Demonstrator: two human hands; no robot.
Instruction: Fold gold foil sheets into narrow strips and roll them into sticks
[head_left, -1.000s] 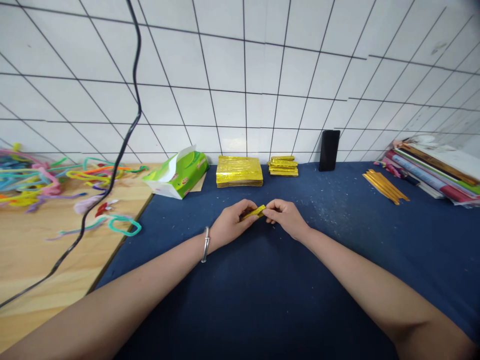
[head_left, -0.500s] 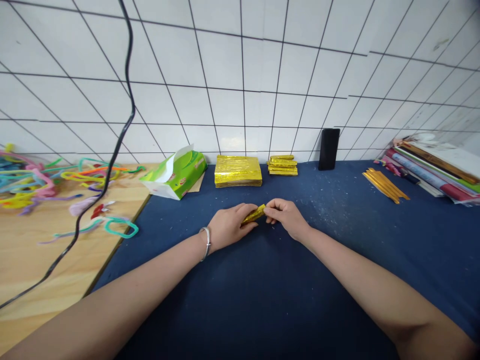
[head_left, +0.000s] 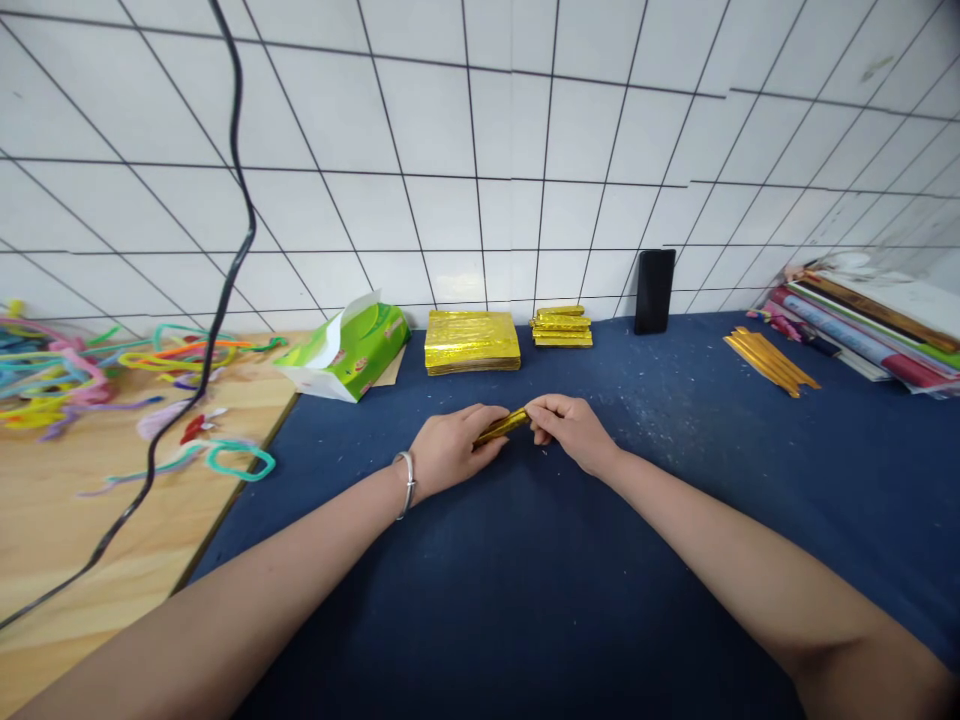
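Note:
A narrow roll of shiny gold foil paper (head_left: 504, 428) lies slantwise between my two hands over the dark blue cloth. My left hand (head_left: 454, 447), with a silver bangle at the wrist, is closed around its left part, thumb below and fingers above. The fingertips of my right hand (head_left: 566, 428) pinch its right end. Beyond the hands, near the wall, sits a stack of flat gold foil sheets (head_left: 472, 343). Right of that stack is a small pile of folded gold foil strips (head_left: 562, 328).
A green tissue pack (head_left: 352, 345) stands left of the stack. Tangled pipe cleaners (head_left: 75, 375) cover the wooden board at left, crossed by a black cable (head_left: 238, 255). A black phone (head_left: 655, 291) leans on the wall; orange-gold strips (head_left: 771, 360) and books (head_left: 862, 325) lie at right.
The gold foil paper looks thinner and more tightly rolled now. My right fingers have closed over its right end. The view has shifted slightly.

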